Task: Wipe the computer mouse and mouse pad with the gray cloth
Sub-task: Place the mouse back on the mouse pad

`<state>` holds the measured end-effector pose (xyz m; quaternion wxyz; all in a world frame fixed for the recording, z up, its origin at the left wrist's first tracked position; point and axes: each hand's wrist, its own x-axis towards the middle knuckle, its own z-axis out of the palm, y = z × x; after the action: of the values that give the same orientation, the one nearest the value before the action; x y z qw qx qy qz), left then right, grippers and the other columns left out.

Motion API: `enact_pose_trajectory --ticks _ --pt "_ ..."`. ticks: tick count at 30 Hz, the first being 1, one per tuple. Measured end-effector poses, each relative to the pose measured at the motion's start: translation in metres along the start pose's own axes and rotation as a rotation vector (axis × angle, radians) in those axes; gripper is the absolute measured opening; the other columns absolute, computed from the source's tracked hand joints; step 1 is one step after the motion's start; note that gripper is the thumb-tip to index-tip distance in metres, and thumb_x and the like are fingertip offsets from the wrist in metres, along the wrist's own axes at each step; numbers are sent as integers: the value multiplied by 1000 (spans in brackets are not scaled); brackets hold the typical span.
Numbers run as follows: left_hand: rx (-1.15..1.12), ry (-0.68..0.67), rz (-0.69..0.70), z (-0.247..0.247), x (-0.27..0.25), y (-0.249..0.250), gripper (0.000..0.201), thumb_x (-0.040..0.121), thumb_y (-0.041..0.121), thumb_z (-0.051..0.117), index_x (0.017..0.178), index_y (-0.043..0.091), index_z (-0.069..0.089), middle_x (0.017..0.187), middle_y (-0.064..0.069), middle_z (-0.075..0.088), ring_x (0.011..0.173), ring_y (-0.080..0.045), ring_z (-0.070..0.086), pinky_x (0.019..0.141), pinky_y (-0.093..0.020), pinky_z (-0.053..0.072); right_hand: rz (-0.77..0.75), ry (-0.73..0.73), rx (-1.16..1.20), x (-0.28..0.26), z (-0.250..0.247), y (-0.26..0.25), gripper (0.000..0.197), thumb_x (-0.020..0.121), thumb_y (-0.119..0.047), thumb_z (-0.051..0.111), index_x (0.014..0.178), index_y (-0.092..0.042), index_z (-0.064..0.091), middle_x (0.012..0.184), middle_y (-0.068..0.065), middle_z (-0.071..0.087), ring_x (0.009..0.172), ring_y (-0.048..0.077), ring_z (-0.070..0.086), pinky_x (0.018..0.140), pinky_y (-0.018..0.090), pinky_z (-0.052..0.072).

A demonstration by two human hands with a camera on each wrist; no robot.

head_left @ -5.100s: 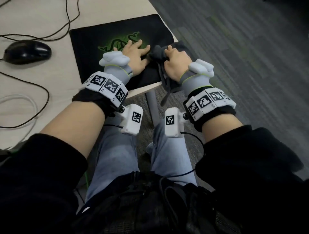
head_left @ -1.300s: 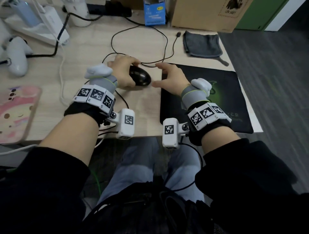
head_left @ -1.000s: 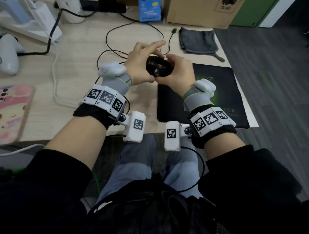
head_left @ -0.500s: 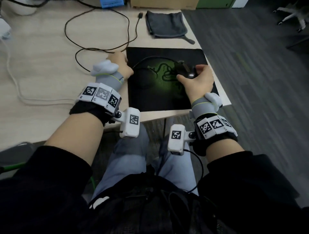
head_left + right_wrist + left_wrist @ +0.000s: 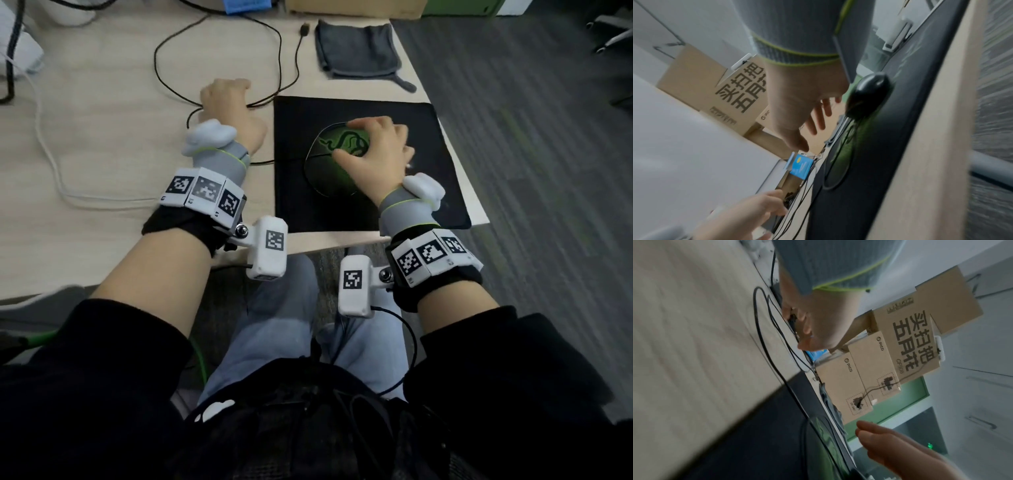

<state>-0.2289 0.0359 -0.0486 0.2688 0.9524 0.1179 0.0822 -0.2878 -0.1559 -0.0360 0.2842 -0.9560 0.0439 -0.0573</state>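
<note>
The black mouse (image 5: 869, 95) sits on the black mouse pad (image 5: 394, 113) with its green logo. In the head view my right hand (image 5: 370, 137) covers the mouse. The right wrist view shows that hand (image 5: 818, 116) lifted just off the mouse, fingers straight and spread, holding nothing. My left hand (image 5: 222, 92) rests on the desk left of the pad. Its curled fingers (image 5: 797, 321) pinch the black mouse cable (image 5: 764, 324). The gray cloth (image 5: 356, 48) lies flat beyond the pad at the desk's back right corner, away from both hands.
The mouse cable (image 5: 284, 61) loops over the wooden desk (image 5: 102, 102) and ends in a loose USB plug (image 5: 305, 29). A white cable (image 5: 51, 161) lies at the left. Cardboard boxes (image 5: 356, 7) and a blue box (image 5: 245, 5) stand at the back. The desk's right edge (image 5: 479, 212) runs beside the pad.
Both hands carried the mouse from the desk onto the pad. Since half a second ago my right hand has let go of it and my left hand has moved back along the cable.
</note>
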Motion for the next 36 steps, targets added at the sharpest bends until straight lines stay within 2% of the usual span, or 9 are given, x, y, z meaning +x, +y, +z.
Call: enact_pose_trajectory --ticks 3,7,11,16,22,24,27,32,36 --pt "263 -167 -109 3 16 -21 56 81 14 48 137 9 40 147 -16 37 145 -34 19 120 -41 9 -123 -187 -26 6 9 -22 69 76 -36 70 138 -21 45 139 3 46 129 29 34 107 40 36" --pt "145 -136 -122 -3 20 -36 35 82 7 45 116 9 56 127 -16 52 121 -37 46 99 -39 39 -82 -387 -151 14 22 -44 94 72 -35 78 149 -21 25 146 9 35 135 33 30 109 40 33" --pt "7 -139 -38 -10 13 -33 31 88 6 50 117 9 57 124 -17 59 114 -34 55 91 -34 43 -51 -398 -174 20 29 -44 64 69 -27 81 128 -20 56 133 10 43 124 30 43 101 36 42" --pt "-471 -54 269 -29 5 1 23 82 17 56 97 14 74 78 0 64 77 -15 59 74 -25 42 -40 -189 -9 22 28 -43 17 77 -19 71 92 -11 69 111 11 63 103 27 60 77 27 41" --pt "-498 -164 561 -38 -8 58 31 77 24 59 104 14 74 75 16 47 73 2 47 74 -19 38 -12 509 380 14 -12 -34 62 66 -7 61 125 -9 45 127 10 43 109 25 54 73 14 33" --pt "-515 -230 582 -29 -16 73 35 74 23 60 104 10 73 75 18 47 71 7 51 72 -10 37 -53 574 250 10 -24 -26 76 61 -8 61 134 -15 44 136 11 39 118 26 46 82 9 23" --pt "-525 -361 609 -14 -29 87 41 71 23 61 106 5 72 75 17 49 67 18 53 68 -2 36 -63 438 53 6 -30 -7 43 68 -16 61 110 -20 67 134 2 51 122 27 43 86 25 32" --pt "-275 -529 648 -6 -43 87 50 63 22 57 110 11 71 87 -4 64 81 1 60 75 -10 42 71 224 60 -7 -43 28 29 79 -8 53 97 -14 75 108 8 71 108 29 59 90 35 47" --pt "-134 -289 471 -7 -46 69 55 60 40 70 113 29 69 118 -3 63 119 -27 46 98 -27 37 301 179 -17 -17 -48 49 32 80 -5 52 101 -15 73 110 13 69 102 32 63 75 25 44"
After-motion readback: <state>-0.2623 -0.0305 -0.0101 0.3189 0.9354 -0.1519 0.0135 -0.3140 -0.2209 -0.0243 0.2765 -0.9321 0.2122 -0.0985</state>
